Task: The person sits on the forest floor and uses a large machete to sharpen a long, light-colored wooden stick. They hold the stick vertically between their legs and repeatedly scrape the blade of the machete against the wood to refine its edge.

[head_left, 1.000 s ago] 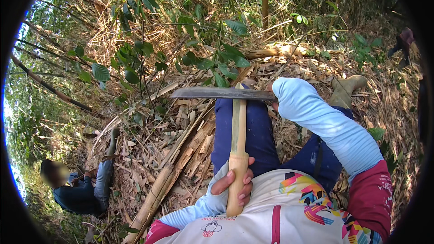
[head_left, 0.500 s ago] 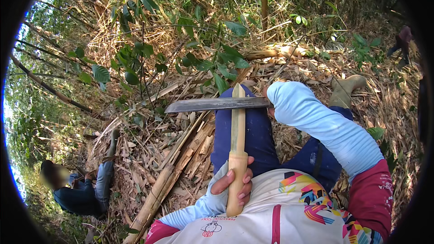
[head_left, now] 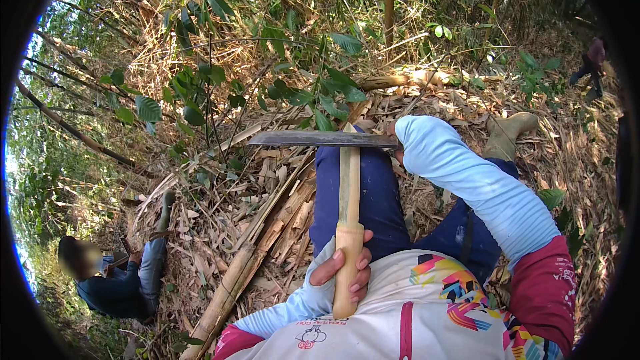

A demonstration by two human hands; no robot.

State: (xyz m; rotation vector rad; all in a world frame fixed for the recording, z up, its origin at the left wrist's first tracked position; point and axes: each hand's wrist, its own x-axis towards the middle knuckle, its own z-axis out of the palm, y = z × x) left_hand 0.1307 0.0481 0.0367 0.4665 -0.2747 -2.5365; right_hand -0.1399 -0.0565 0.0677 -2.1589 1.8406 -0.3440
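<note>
- Two hands on the job: the left hand (head_left: 343,268) is wrapped tight round the lower end of a pale upright bamboo stick (head_left: 348,217), held against the belly.
- Up top, the long dark steel blade (head_left: 320,139) lies crosswise on the stick's tip, edge just entering; the split looks barely begun, nearly all the length left.
- Right hand (head_left: 399,153), mostly hidden behind its light-blue sleeve, appears clamped on the blade's handle end.
- Beyond: dry bamboo litter (head_left: 267,227) and a seated person (head_left: 110,280).

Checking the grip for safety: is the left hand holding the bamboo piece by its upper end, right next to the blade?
No: the left hand grips the bamboo near its lower end, well below the blade.
</note>
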